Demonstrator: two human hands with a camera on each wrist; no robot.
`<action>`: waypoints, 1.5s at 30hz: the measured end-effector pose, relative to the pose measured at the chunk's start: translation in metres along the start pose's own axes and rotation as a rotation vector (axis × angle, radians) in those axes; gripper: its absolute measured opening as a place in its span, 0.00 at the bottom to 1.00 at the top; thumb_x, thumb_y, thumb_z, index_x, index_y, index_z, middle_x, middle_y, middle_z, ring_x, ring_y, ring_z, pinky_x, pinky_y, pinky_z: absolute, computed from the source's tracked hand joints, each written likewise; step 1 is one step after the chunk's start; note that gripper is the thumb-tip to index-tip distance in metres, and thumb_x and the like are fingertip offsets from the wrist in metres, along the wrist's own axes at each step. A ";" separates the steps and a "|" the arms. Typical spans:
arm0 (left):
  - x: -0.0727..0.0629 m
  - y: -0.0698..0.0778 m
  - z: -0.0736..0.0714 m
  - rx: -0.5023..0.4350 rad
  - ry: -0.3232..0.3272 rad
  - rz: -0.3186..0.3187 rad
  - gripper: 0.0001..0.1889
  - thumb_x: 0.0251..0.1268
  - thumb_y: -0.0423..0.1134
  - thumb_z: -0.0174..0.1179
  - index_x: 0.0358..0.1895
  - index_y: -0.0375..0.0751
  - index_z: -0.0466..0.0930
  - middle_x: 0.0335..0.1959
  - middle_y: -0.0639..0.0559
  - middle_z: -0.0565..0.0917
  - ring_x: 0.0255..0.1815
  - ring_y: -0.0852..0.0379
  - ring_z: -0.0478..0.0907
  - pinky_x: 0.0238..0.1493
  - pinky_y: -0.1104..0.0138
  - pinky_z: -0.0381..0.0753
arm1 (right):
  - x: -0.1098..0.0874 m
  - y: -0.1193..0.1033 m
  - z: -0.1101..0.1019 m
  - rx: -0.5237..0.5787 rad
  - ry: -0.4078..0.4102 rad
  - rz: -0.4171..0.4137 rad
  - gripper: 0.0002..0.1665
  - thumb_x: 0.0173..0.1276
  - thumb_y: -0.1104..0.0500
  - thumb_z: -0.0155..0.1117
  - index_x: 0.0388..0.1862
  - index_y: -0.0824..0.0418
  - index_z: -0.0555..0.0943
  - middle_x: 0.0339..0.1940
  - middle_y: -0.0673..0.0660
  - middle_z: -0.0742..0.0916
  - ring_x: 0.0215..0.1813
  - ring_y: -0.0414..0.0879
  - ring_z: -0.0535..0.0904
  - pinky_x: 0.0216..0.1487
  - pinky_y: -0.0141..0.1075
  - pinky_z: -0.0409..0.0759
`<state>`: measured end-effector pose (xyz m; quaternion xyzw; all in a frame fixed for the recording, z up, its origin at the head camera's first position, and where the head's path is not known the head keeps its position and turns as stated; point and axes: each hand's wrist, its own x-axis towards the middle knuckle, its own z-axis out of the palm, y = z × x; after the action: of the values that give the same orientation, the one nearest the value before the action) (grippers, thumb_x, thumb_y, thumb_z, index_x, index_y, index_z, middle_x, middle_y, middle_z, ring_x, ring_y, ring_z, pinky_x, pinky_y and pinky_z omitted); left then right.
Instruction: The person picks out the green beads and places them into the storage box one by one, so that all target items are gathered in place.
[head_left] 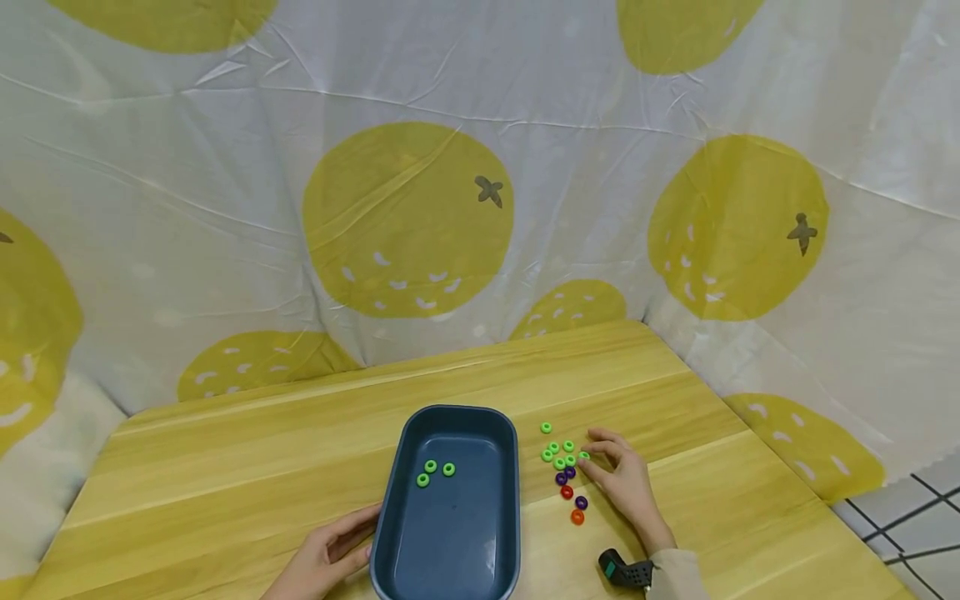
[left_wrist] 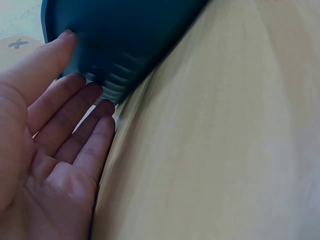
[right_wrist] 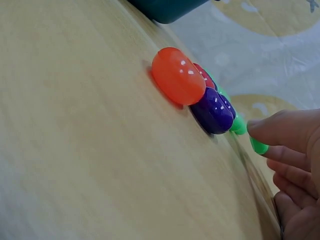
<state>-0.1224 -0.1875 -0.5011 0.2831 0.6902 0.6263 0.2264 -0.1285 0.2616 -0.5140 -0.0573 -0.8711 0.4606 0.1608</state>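
A dark blue-grey tray (head_left: 453, 533) holds three green ring beads, one of them a green bead (head_left: 449, 470) on the right. My left hand (head_left: 333, 550) is at the tray's left side, its fingers loosely extended. In the left wrist view, the thumb and fingertips (left_wrist: 92, 90) lie right at the tray's outer wall (left_wrist: 120, 45). Right of the tray, my right hand (head_left: 622, 479) pinches a green ring bead (right_wrist: 259, 145) between thumb and index finger. Beside that hand lie several more green beads (head_left: 559, 464), purple beads (head_left: 581, 502), a red bead (head_left: 567, 492) and an orange bead (head_left: 577, 517).
Everything stands on a wood-grain table (head_left: 247, 467). A cloth (head_left: 570, 200) printed with yellow fruit hangs behind the table and along its sides. On the right wrist sits a black strap with a small device (head_left: 622, 570). One green bead (head_left: 546, 427) lies apart, farther back.
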 end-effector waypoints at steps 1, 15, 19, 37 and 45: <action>0.000 0.000 0.000 0.001 0.000 0.001 0.28 0.78 0.31 0.48 0.71 0.15 0.54 0.68 0.13 0.56 0.62 0.79 0.68 0.59 0.82 0.70 | 0.000 0.000 0.000 0.006 -0.002 0.004 0.09 0.59 0.65 0.75 0.39 0.66 0.87 0.60 0.63 0.82 0.67 0.60 0.74 0.67 0.51 0.72; -0.001 -0.004 -0.002 -0.050 -0.011 0.044 0.27 0.78 0.30 0.47 0.71 0.16 0.54 0.62 0.80 0.72 0.64 0.77 0.68 0.60 0.81 0.70 | 0.016 -0.042 0.005 0.080 -0.011 0.002 0.13 0.63 0.63 0.72 0.45 0.67 0.85 0.64 0.65 0.80 0.71 0.64 0.68 0.72 0.57 0.65; -0.001 -0.004 -0.002 -0.051 -0.011 0.043 0.27 0.78 0.30 0.47 0.71 0.16 0.54 0.63 0.80 0.72 0.64 0.77 0.68 0.60 0.81 0.69 | 0.030 -0.074 0.014 0.079 -0.017 -0.119 0.11 0.61 0.63 0.73 0.42 0.65 0.86 0.61 0.65 0.82 0.68 0.64 0.71 0.69 0.61 0.67; -0.004 -0.002 -0.004 -0.031 0.000 0.083 0.26 0.78 0.29 0.48 0.71 0.15 0.55 0.64 0.78 0.72 0.64 0.76 0.68 0.61 0.81 0.69 | 0.021 -0.181 0.098 -0.082 -0.343 -0.419 0.08 0.63 0.60 0.73 0.39 0.61 0.87 0.57 0.62 0.83 0.59 0.59 0.78 0.58 0.54 0.78; -0.002 -0.004 -0.002 -0.052 -0.023 0.081 0.27 0.78 0.30 0.47 0.71 0.14 0.53 0.64 0.78 0.72 0.65 0.77 0.68 0.62 0.81 0.68 | 0.009 -0.182 0.123 -0.333 -0.544 -0.442 0.05 0.61 0.56 0.75 0.32 0.55 0.87 0.49 0.54 0.85 0.55 0.52 0.79 0.54 0.41 0.80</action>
<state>-0.1229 -0.1903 -0.5054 0.3119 0.6591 0.6493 0.2161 -0.1692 0.0636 -0.4270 0.2305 -0.9361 0.2656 0.0078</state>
